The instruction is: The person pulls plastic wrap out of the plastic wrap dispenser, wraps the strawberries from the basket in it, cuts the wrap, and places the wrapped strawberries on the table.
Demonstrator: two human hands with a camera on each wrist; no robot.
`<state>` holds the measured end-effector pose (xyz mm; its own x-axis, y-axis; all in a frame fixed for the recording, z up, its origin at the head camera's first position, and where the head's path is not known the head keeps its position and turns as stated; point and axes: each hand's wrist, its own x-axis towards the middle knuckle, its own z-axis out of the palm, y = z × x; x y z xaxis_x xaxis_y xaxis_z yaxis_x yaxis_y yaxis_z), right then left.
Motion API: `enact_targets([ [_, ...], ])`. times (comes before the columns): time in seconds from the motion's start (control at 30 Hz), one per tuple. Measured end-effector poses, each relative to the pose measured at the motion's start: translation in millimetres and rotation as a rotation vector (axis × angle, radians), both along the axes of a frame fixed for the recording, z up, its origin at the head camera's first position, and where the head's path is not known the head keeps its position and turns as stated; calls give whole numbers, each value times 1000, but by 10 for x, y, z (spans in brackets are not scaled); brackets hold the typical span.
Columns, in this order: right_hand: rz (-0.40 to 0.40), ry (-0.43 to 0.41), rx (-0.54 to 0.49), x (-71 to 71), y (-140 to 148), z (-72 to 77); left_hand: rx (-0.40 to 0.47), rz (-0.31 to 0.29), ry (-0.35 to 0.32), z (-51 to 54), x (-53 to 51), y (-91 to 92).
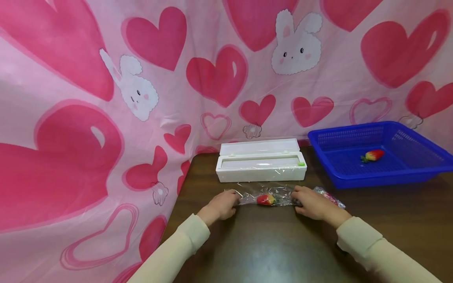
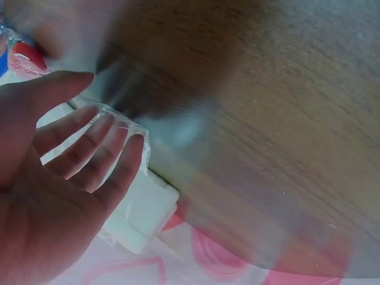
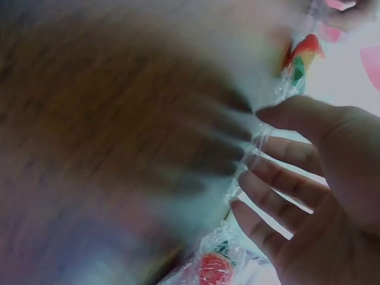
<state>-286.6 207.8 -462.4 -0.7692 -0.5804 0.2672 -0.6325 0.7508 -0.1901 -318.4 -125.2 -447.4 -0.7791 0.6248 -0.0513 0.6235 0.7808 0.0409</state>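
A red and yellow strawberry (image 1: 265, 199) with green leaves lies in clear cling film (image 1: 282, 193) on the table, between both hands. My left hand (image 1: 222, 205) touches the film's left end. In the left wrist view its fingers (image 2: 83, 151) lie fairly straight along the film edge, the thumb apart. At the other end, my right hand (image 1: 313, 202) rests its extended fingers (image 3: 282, 178) on the film, thumb also apart. Just behind stands a white cling film dispenser (image 1: 262, 175), its lid raised and a green slider at its right end.
Beyond my right hand lies another strawberry wrapped in film (image 1: 331, 198). A blue basket (image 1: 389, 177) stands at the back right with one unwrapped strawberry (image 1: 374, 155) inside. A pink heart-patterned cloth (image 1: 212, 129) hangs behind and to the left of the brown table (image 1: 247, 243).
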Motion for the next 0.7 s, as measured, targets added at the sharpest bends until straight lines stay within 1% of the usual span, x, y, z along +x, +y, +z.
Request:
enact_targets([
  [0.07, 2, 25, -5, -11, -1, -15, 8, 2, 1, -19, -13, -11],
  [0.23, 2, 70, -15, -60, 17, -64, 44, -19, 27, -47, -50, -34],
  [0.33, 11, 52, -80, -116, 40, -92, 87, -39, 33, -63, -96, -52],
  [0.4, -6, -2, -141, -157, 51, -82, 138, -55, 32, -70, -138, -71],
  [0.43, -24, -40, -171, -173, 52, -62, 169, -54, 25, -74, -163, -81],
  [0.5, -70, -119, -217, -220, 53, -6, 227, -44, 5, -47, -206, -90],
  [0.57, -132, -180, -240, -278, 52, 42, 273, -14, -26, -22, -265, -91],
  [0.6, -164, -198, -244, -310, 52, 58, 289, 8, -40, -10, -295, -86],
  [0.7, -234, -224, -267, -418, 57, 48, 299, 81, -61, -4, -394, -54],
])
